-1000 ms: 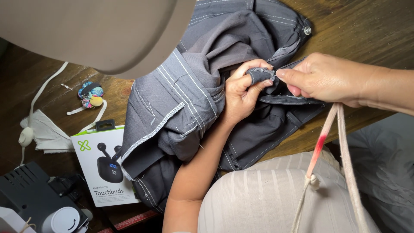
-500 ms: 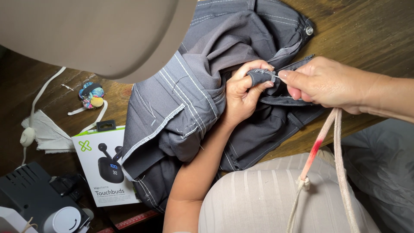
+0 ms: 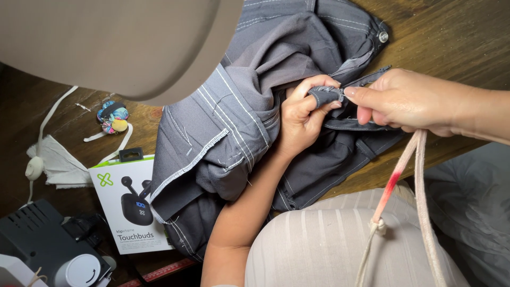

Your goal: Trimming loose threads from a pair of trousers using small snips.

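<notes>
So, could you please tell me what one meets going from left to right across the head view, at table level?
White cloth with strap → white earbuds box → grey garment → left hand → right hand.

There is one camera, worn on the person's head. It looks straight down, very close to the wooden table and the person's lap.

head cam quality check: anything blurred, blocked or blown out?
Head view: a big beige out-of-focus shape blocks the top left corner; the left hand, right hand and grey trousers are sharp and evenly lit; slight glare on the snap button; the lower left by the black device falls into shadow.
</notes>
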